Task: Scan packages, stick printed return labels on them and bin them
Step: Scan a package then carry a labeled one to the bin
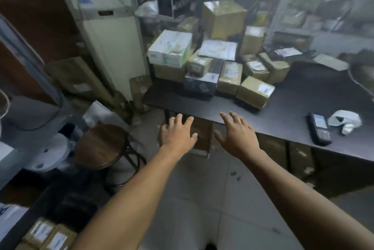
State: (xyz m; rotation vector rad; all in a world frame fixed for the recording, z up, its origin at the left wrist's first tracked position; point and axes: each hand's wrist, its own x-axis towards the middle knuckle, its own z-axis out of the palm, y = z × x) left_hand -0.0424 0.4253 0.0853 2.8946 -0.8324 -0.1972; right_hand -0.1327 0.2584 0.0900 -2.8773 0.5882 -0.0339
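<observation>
- Left hand and right hand reach forward, fingers spread, holding nothing.
- Packages sit piled at the dark tabletop's far left end.
- A handheld scanner, seemingly, lies beside crumpled label paper.

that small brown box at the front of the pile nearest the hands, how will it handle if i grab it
The small brown box looks stiff: its cardboard edges stay square, so it should not sag. It sits flat on the black table and seems unlikely to roll or tip. Its glossy tape wrap may be a little slippery. Weight cannot be judged. Both the left hand and right hand are open.
</observation>
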